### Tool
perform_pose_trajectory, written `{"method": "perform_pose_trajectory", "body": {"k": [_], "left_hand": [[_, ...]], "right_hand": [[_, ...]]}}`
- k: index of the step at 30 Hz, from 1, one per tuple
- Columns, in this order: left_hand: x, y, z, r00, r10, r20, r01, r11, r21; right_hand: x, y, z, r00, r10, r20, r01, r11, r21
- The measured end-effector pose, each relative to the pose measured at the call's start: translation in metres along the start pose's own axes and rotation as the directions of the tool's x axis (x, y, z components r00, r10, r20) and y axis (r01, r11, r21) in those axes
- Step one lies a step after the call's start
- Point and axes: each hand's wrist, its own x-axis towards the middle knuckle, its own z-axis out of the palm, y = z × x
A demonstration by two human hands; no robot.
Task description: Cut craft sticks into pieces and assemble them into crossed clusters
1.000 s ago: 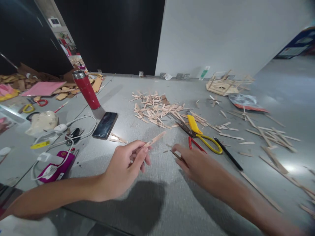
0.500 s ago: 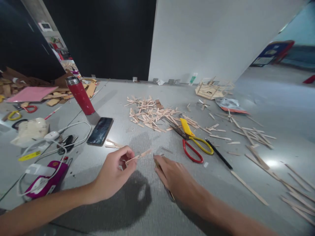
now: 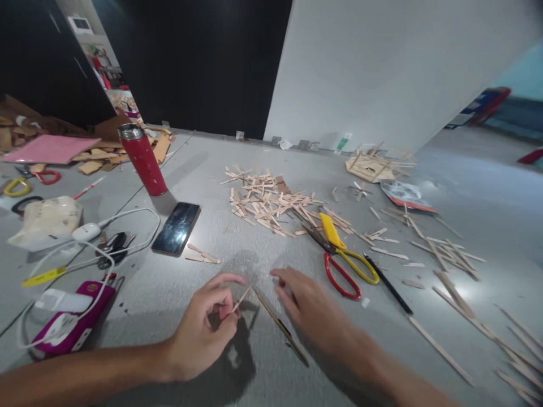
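My left hand [image 3: 206, 328] pinches a short thin wooden stick [image 3: 241, 298] between thumb and fingers, low over the grey table [image 3: 263, 362]. My right hand [image 3: 311, 311] lies just to its right, fingers stretched over the surface, beside a long dark-edged stick [image 3: 282, 328] that rests on the table between the hands. Whether the right fingers touch that stick is unclear.
Yellow-and-red scissors [image 3: 339, 254] and a black pen [image 3: 388, 284] lie right of my hands. A pile of wooden stick offcuts [image 3: 267, 198] sits behind. A phone [image 3: 176, 228], red flask [image 3: 143, 160], cables and a magenta device [image 3: 72, 325] are at the left. Long sticks [image 3: 449, 249] scatter at the right.
Both hands have drawn back toward me and lower. The stick in the left hand now shows only a short tip, and a long stick lies on the table between the hands.
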Motion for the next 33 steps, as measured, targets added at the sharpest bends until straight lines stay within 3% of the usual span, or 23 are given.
{"method": "perform_pose_trajectory", "body": {"k": [2,4,7,9,12,16,19,21,23,26,28,29,31,33], "left_hand": [[-0.001,-0.003,0.0,0.999,-0.018,0.034,0.021,0.997,-0.079],[-0.004,-0.008,0.003,0.991,-0.11,0.079,0.12,0.981,-0.149],[-0.008,-0.019,0.01,0.936,-0.329,0.122,0.35,0.901,-0.255],[-0.009,-0.025,0.012,0.909,-0.38,0.17,0.415,0.864,-0.287],[-0.008,-0.028,0.013,0.905,-0.378,0.192,0.421,0.858,-0.295],[-0.009,-0.027,0.013,0.913,-0.35,0.211,0.397,0.884,-0.248],[-0.007,-0.024,0.011,0.934,-0.312,0.172,0.33,0.94,-0.083],[-0.003,-0.02,0.006,0.957,-0.268,0.11,0.243,0.949,0.202],[0.003,-0.014,0.0,0.975,-0.218,0.048,0.155,0.816,0.556],[0.015,-0.005,-0.012,0.962,-0.272,-0.028,0.149,0.434,0.889],[0.021,-0.001,-0.017,0.942,-0.322,-0.093,0.178,0.247,0.953],[0.022,0.001,-0.019,0.935,-0.336,-0.115,0.191,0.202,0.961],[0.024,0.002,-0.02,0.93,-0.35,-0.11,0.191,0.208,0.959],[0.022,-0.001,-0.019,0.94,-0.34,-0.003,0.115,0.311,0.943]], "right_hand": [[0.021,0.016,-0.006,0.995,0.067,-0.076,-0.077,0.987,-0.138],[0.045,0.032,-0.009,0.985,0.115,-0.125,-0.136,0.976,-0.17],[0.075,0.045,-0.006,0.97,0.161,-0.179,-0.195,0.963,-0.187],[0.086,0.049,-0.002,0.967,0.164,-0.195,-0.201,0.962,-0.186],[0.087,0.051,-0.001,0.971,0.147,-0.191,-0.179,0.97,-0.166],[0.064,0.049,-0.005,0.984,0.092,-0.15,-0.112,0.985,-0.133],[0.039,0.045,-0.007,0.993,0.053,-0.109,-0.065,0.992,-0.109],[0.023,0.041,-0.007,0.995,0.04,-0.089,-0.049,0.994,-0.099],[0.011,0.039,-0.006,0.995,0.026,-0.095,-0.038,0.992,-0.122],[0.001,0.039,-0.001,0.99,0.011,-0.144,-0.038,0.981,-0.188],[-0.003,0.039,0.003,0.976,-0.028,-0.217,-0.028,0.968,-0.249],[-0.006,0.038,0.005,0.963,-0.073,-0.26,-0.001,0.962,-0.275],[-0.011,0.035,0.007,0.929,-0.228,-0.291,0.144,0.948,-0.283],[-0.017,0.028,0.008,0.893,-0.397,-0.213,0.357,0.912,-0.202]]}}
